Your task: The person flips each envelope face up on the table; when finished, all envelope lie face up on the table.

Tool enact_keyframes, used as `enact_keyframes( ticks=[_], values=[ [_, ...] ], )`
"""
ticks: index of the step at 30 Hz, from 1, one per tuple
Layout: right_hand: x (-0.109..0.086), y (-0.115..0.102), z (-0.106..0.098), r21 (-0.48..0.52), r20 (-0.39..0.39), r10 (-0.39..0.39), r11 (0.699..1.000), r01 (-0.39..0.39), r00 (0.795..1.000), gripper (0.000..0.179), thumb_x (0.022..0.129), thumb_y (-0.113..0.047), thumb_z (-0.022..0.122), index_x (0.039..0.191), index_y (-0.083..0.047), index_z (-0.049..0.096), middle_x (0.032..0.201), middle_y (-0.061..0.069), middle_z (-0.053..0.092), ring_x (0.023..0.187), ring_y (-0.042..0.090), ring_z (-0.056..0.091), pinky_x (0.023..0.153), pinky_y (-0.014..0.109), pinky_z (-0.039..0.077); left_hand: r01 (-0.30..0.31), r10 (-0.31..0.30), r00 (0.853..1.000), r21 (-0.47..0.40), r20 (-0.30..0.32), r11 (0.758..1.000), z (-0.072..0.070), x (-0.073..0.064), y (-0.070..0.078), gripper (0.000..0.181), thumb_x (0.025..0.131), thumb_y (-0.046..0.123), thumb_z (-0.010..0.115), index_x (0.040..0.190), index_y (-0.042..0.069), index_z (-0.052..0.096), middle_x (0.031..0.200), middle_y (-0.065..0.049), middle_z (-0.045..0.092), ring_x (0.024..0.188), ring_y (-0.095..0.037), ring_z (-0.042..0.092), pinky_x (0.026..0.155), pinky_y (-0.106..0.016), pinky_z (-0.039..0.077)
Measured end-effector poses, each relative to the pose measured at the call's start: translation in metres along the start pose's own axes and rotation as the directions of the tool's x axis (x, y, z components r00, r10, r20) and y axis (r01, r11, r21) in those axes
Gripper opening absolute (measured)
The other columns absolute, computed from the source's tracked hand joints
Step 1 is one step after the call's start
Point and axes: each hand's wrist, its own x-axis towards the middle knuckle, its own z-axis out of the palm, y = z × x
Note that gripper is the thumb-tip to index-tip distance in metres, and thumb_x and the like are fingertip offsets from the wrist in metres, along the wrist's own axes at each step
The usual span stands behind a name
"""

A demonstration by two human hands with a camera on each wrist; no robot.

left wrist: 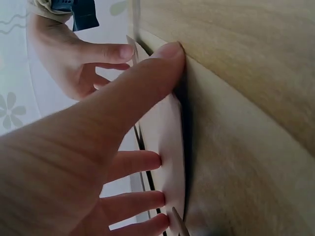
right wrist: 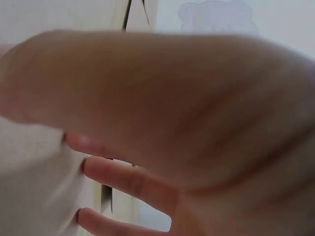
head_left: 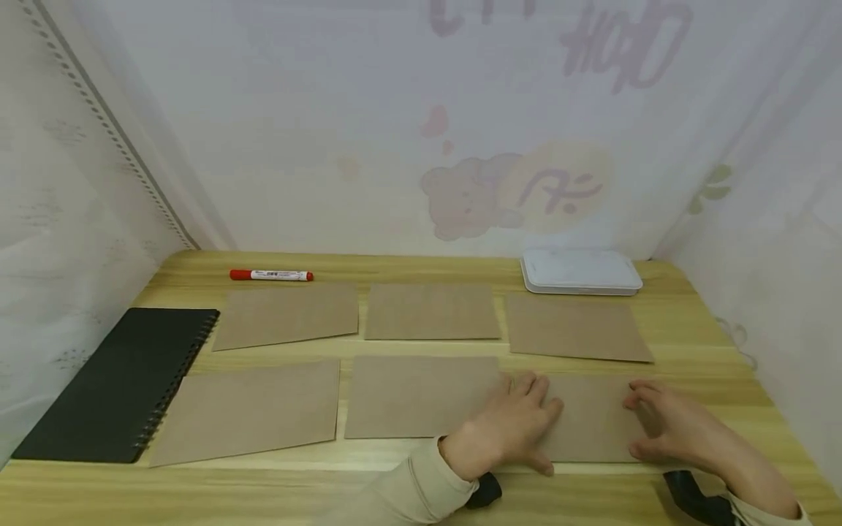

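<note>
The left hand [head_left: 503, 427] and right hand [head_left: 680, 427] rest apart, fingers spread, at opposite ends of the front-right card [head_left: 588, 420]; uneven pressure could skew it against the front-middle card [head_left: 417, 398].

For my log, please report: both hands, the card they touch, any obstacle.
Left hand: fingers spread, at brown card's left side. Right hand: fingertips at its right side. Card: front row, rightmost, on table. Nothing else visible on it.

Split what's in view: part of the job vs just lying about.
Job, apparently:
front-right brown card, between left hand and right hand
other five brown cards, laid out in two rows with it

Lying about, likely:
red marker
black spiral notebook
white case
</note>
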Motion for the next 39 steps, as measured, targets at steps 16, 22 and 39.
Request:
enact_keyframes(
  ticks=[16,22,39],
  values=[
    [-0.008,0.011,0.002,0.096,0.021,-0.042,0.995,0.04,0.999,0.088,0.054,-0.026,0.088,0.122,0.012,0.048,0.126,0.034,0.04,0.108,0.055,0.04,0.077,0.062,0.039,-0.132,0.126,0.991,-0.19,-0.046,0.973,-0.004,0.01,-0.016,0.047,0.076,0.048,0.071,0.115,0.023,0.064,0.106,0.005,0.047,0.106,-0.012,0.041,0.082,-0.016,0.039],
    [-0.012,0.016,-0.001,0.109,0.023,-0.084,0.991,0.081,0.996,0.067,0.061,-0.028,0.086,0.114,0.002,0.058,0.125,0.032,0.044,0.108,0.054,0.042,0.076,0.062,0.038,-0.167,0.165,0.986,-0.28,-0.028,0.946,-0.007,0.011,-0.023,0.043,0.083,0.046,0.064,0.118,0.021,0.065,0.107,0.007,0.051,0.112,-0.015,0.045,0.094,-0.02,0.035],
    [-0.019,0.027,-0.014,0.284,0.188,-0.038,0.959,-0.017,0.981,0.022,0.092,-0.021,0.06,0.112,-0.019,0.066,0.128,0.027,0.048,0.114,0.047,0.043,0.07,0.061,0.044,-0.077,0.101,0.995,-0.559,0.012,0.826,-0.007,0.013,-0.033,0.04,0.097,0.043,0.044,0.118,0.016,0.066,0.133,0.0,0.051,0.123,-0.007,0.042,0.098,-0.016,0.031]
  ],
)
